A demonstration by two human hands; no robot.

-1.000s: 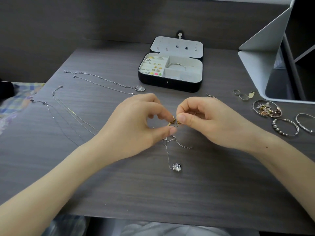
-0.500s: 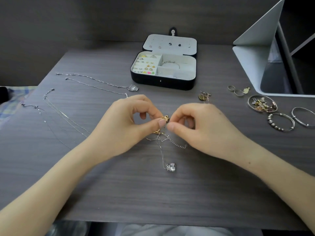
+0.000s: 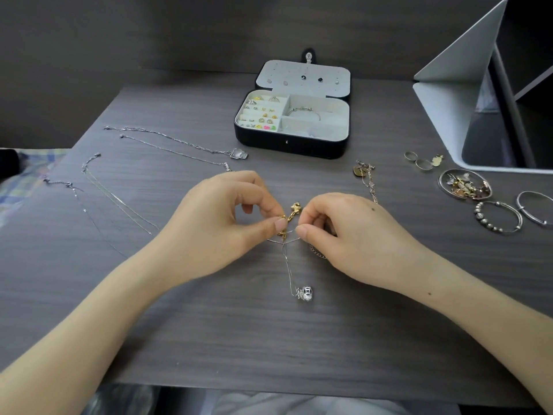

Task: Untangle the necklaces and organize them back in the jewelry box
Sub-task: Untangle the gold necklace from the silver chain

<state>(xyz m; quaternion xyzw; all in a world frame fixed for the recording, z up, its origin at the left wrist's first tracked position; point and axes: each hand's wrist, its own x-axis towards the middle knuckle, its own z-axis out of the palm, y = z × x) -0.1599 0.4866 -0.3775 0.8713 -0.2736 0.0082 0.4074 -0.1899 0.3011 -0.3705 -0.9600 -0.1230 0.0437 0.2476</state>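
Found left hand (image 3: 215, 223) and right hand (image 3: 353, 235) bare. Found left forearm (image 3: 89, 310) and right forearm (image 3: 478, 319) uncovered as far as the frame edges. Noted thumbnails (image 3: 280, 225) short, rounded and plain. Recorded one small dark mole (image 3: 373, 208) on back of right hand and a second mole (image 3: 430, 293) on right forearm, just past the wrist. Saw pale grey creased cloth (image 3: 269, 404) at bottom edge between the forearms; could not tell whether clothing.

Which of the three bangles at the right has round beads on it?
The beaded bangle, between the others: beads line its near rim. The far bangle encircles loose charms; the rightmost bangle is plain.
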